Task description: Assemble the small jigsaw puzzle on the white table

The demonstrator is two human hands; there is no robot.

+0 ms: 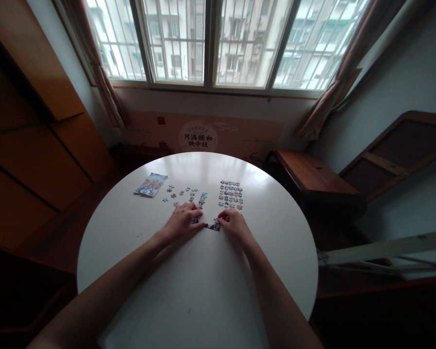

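Both my hands rest on a round white table (203,291). My left hand (183,220) lies curled over some puzzle pieces, its fingertips pressing near a small joined piece cluster (214,225). My right hand (234,221) pinches that cluster from the right. Several loose puzzle pieces (183,194) lie scattered just beyond my left hand. A tidy grid of separate pieces (230,194) sits beyond my right hand. A colourful picture card (151,184) lies at the far left of the table.
A barred window (210,43) with tied curtains fills the far wall. A dark wooden bench (312,177) stands to the right of the table, wooden cabinets (32,145) to the left. A cardboard panel with printed characters (198,138) leans under the window.
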